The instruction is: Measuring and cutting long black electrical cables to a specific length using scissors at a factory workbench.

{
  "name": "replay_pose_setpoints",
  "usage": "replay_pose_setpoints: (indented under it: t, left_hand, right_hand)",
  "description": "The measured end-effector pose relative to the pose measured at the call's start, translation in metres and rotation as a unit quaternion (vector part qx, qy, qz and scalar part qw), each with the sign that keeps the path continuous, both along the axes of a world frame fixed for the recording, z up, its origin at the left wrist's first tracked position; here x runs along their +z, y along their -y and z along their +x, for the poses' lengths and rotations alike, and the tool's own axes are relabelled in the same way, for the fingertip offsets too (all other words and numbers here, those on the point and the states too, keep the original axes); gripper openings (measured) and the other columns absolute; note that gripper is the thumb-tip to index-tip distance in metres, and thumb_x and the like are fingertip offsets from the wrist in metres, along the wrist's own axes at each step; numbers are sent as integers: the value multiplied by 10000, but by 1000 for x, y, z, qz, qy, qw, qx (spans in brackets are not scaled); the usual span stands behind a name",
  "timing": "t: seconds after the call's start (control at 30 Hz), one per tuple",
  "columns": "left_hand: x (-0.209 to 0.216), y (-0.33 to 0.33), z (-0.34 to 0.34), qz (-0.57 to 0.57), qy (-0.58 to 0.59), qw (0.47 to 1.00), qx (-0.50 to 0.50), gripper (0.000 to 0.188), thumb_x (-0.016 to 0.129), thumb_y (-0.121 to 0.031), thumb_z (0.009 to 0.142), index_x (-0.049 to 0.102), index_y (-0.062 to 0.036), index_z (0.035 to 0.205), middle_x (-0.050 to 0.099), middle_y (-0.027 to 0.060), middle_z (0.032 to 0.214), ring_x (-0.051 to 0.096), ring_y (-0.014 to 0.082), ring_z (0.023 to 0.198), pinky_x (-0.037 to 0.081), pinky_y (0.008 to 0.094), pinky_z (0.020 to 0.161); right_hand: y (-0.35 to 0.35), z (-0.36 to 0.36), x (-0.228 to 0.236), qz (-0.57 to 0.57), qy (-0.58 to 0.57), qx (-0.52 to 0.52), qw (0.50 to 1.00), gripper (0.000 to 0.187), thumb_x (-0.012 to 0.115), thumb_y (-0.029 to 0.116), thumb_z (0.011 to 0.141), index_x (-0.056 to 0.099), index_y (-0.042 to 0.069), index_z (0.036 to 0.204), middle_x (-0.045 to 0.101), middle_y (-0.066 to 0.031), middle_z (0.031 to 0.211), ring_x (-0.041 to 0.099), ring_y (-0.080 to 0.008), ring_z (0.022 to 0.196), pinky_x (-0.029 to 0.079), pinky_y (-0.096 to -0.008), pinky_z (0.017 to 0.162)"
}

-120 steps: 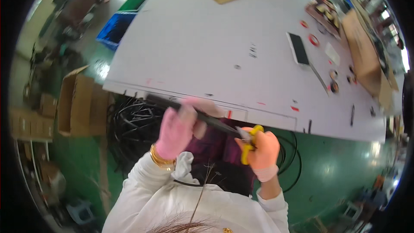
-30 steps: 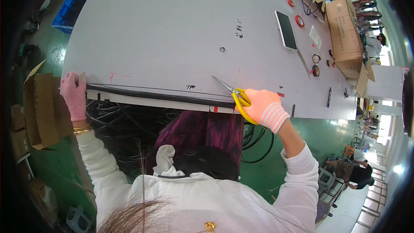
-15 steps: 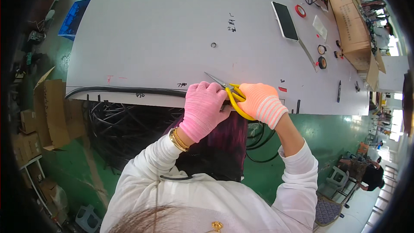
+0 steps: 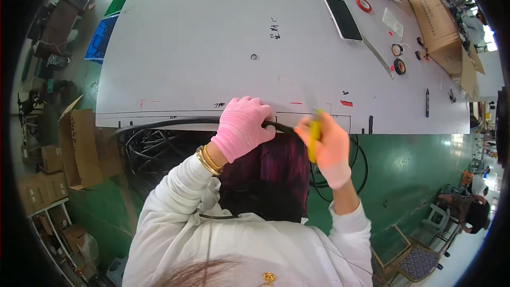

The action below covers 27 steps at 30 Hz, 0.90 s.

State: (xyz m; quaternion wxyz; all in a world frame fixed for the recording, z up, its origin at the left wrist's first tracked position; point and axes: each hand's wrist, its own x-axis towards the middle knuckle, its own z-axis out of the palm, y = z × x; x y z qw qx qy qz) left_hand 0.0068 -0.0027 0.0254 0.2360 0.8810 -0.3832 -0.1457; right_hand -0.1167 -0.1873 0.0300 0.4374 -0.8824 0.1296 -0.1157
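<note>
My left hand (image 4: 244,128), in a pink glove, is closed around a black cable (image 4: 186,121) along the table's near edge. The cable stretches left from my fist and its left end hangs over the edge. A short piece of cable shows between my hands. My right hand (image 4: 330,149), in an orange glove and smeared by motion, holds long-nose pliers (image 4: 315,138) with yellow handles. The jaws point away from me and are too blurred to tell apart. My right fingertips are close to the cable; whether they touch it I cannot tell.
The white table (image 4: 202,48) bears ink marks, a small ring (image 4: 253,57), a phone (image 4: 344,19), a steel ruler (image 4: 378,57), tape rolls (image 4: 399,66) and a marker (image 4: 427,103). A cardboard box (image 4: 433,16) stands far right. Black cable coils (image 4: 154,154) hang below the near edge.
My right hand has moved apart from my left, rightward and nearer to me. The pliers have swung from pointing far-left to pointing away. Cable now shows between my hands.
</note>
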Motion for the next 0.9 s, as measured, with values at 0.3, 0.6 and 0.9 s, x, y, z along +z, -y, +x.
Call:
replay_pose_setpoints:
  t: [0.3, 0.6, 0.9]
  left_hand:
    - [28, -6, -14, -71, -301, 951, 29, 157, 723, -101, 796, 671, 21, 880, 624, 80, 747, 565, 176, 690, 498, 318, 683]
    - [38, -10, -31, -97, -323, 941, 40, 140, 719, -76, 806, 675, 35, 880, 625, 67, 739, 556, 142, 691, 496, 295, 681]
    - [38, -15, -28, -105, -316, 942, 33, 157, 727, -92, 806, 684, 36, 885, 631, 80, 731, 576, 152, 690, 506, 305, 685]
  right_hand:
    - [-72, -120, -57, 284, -113, 122, 944, 498, 718, 463, 953, 515, 25, 1079, 532, -32, 832, 527, -167, 734, 485, -296, 732]
    - [-79, -103, -59, 421, -95, 116, 895, 513, 674, 526, 970, 516, 45, 1050, 516, -26, 856, 489, -166, 747, 460, -290, 730]
    - [-81, -102, -54, 437, -117, 121, 884, 522, 657, 558, 969, 519, 57, 1014, 497, -23, 846, 475, -178, 741, 455, -301, 720]
